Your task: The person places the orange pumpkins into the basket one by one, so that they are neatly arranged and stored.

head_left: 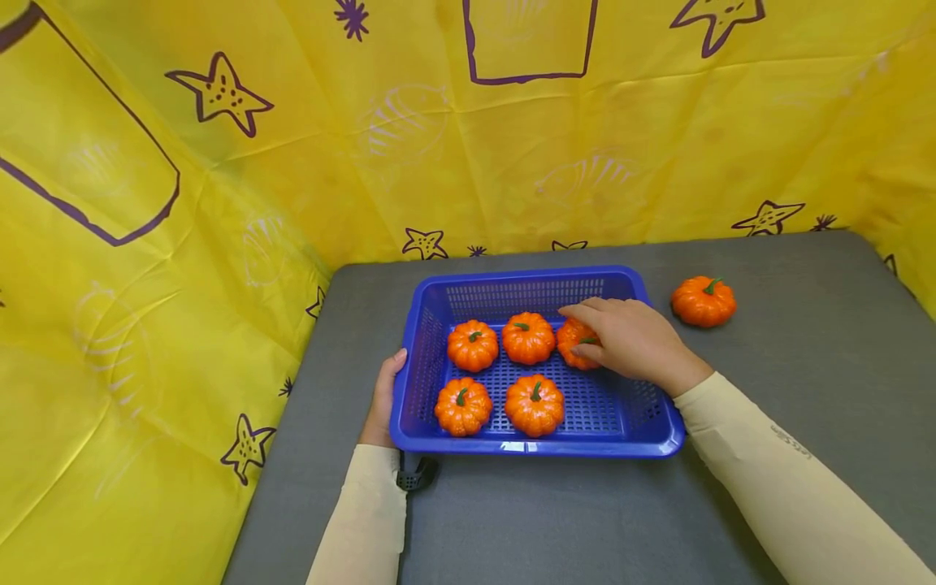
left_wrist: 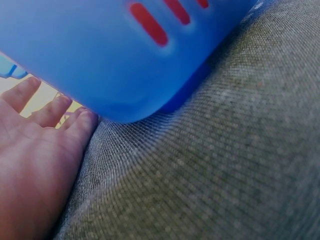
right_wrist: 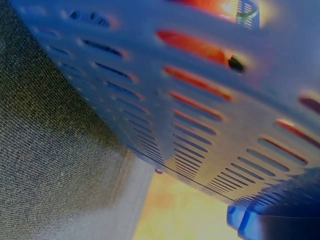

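Observation:
A blue plastic basket (head_left: 512, 447) with slotted walls stands on the grey table. Inside it, small orange pumpkins with green stems form two rows. My right hand (head_left: 639, 337) reaches over the right wall and holds the back-row right pumpkin (head_left: 574, 345), thumb in front and fingers behind. My left hand (head_left: 382, 402) lies along the basket's left side; in the left wrist view its fairly straight fingers (left_wrist: 50, 111) touch the blue wall (left_wrist: 100, 65). Only the basket's slotted side (right_wrist: 200, 130) fills the right wrist view, where the hand itself is hidden.
Another orange pumpkin (head_left: 704, 302) sits on the table (head_left: 804, 349), right of the basket. Yellow cloth (head_left: 409, 162) printed with starfish and fish hangs behind and to the left. A black strap (head_left: 417, 474) is on the left wrist.

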### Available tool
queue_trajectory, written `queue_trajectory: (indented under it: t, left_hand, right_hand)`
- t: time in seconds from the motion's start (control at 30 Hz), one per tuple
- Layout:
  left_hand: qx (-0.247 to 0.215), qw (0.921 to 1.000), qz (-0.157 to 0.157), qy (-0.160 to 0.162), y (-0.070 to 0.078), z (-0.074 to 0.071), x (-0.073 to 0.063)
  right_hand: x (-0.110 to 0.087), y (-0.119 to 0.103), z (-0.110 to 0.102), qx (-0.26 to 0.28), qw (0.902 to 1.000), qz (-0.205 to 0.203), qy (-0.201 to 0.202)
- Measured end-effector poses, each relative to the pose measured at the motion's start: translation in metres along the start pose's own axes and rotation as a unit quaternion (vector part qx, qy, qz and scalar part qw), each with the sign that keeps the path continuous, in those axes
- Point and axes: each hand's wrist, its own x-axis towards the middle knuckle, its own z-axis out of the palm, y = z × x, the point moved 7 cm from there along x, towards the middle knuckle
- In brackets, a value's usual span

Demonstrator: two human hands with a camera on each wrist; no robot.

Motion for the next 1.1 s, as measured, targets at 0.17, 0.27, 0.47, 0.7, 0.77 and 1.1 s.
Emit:
queue_trajectory:
  t: [0.17,0.27,0.47,0.7,0.77,1.1]
  left_hand:
    - [0.000,1.0000,-0.004,0.001,-0.001,-0.001,0.000]
    - [0.004,1.0000,-0.006,-0.001,-0.001,-0.001,0.000]
    - [0.011,0.9999,-0.005,-0.009,0.000,0.000,0.000]
    - [0.006,0.9999,-0.007,-0.005,0.000,0.000,0.000]
    - [0.006,0.9999,-0.007,-0.006,0.000,-0.001,0.000]
    - [0.008,0.9999,-0.009,-0.005,-0.001,-0.001,0.001]
  right_hand:
    - [-0.001,0.002,-0.001,0.020,0.9998,0.005,0.007]
    - [-0.002,0.005,-0.003,0.047,0.9986,0.010,0.021]
    - [-0.006,0.011,-0.008,0.115,0.9919,0.020,0.050]
    - [-0.013,0.019,-0.014,0.219,0.9685,0.036,0.114]
    - [-0.016,0.021,-0.017,0.252,0.9566,0.037,0.141]
    - [-0.026,0.028,-0.025,0.350,0.9082,0.046,0.225]
